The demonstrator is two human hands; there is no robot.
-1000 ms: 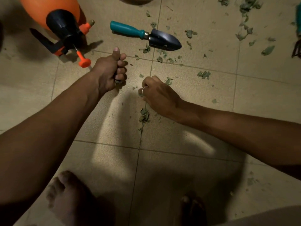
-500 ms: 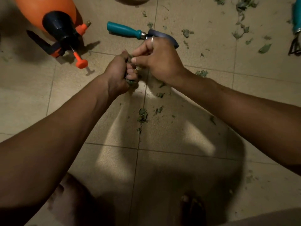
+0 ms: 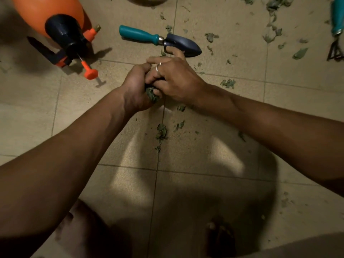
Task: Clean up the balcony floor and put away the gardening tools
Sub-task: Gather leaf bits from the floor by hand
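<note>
Orange sprayer [image 3: 46, 13] with black cap, teal-handled dark-blue trowel [image 3: 160, 40], green leaf scraps [image 3: 161, 131], beige tiles [image 3: 33, 112]

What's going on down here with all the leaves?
A person is bent over the tiled floor, gathering leaf scraps. The left hand grips a clump of leaves, and the right hand pinches at the same clump. Many scraps lie scattered, and the trowel, sprayer and hand rake lie on the floor, not yet put away.

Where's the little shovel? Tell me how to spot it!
Start at the big orange plastic sprayer bottle at the top left. Just right of it lies the small teal-handled metal hand trowel. The teal-handled rake at the far right ends in prongs; only the trowel has a dark, pointed scoop blade.
</note>
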